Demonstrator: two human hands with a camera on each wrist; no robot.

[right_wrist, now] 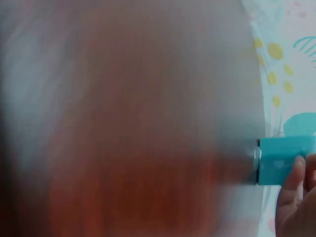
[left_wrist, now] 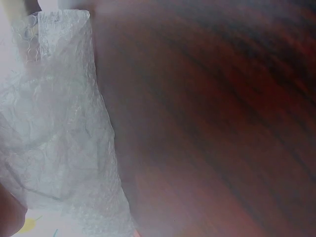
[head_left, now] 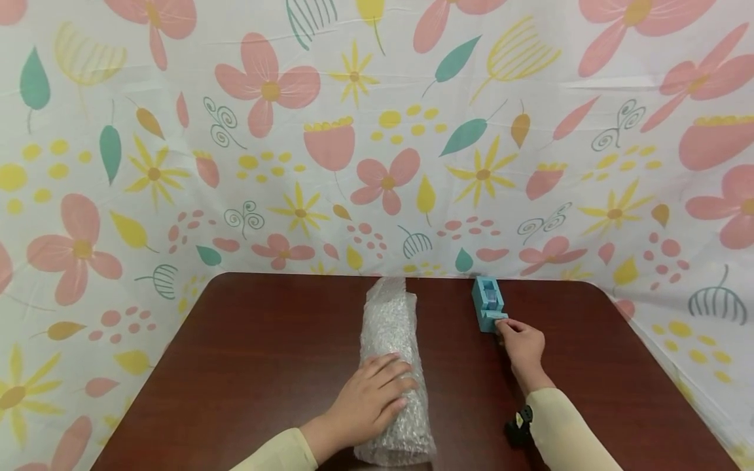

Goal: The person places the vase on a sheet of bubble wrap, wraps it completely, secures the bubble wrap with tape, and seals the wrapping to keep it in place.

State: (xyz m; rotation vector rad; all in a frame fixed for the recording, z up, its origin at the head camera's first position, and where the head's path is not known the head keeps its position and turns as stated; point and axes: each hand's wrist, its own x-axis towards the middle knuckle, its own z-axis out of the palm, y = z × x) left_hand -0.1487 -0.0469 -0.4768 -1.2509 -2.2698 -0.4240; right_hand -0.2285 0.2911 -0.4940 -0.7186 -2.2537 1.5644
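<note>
No readable text, labels or numbers anywhere.

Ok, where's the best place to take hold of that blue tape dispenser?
Probably the tape dispenser by its two long flat sides, coming from the near end where the right hand already touches it. It is a narrow block lying lengthwise away from the person, so its sides suit a pinch.

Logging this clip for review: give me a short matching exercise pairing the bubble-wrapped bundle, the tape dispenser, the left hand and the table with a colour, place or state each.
Things:
1. bubble-wrapped bundle
2. tape dispenser
3. left hand
4. table

Descriptions:
A. dark reddish-brown wood
B. rests flat on the near part of the wrap
C. light blue, touched by the right hand
D. clear and silvery, lying lengthwise at the table's middle

Pairs: 1-D, 2-C, 3-B, 4-A
</note>
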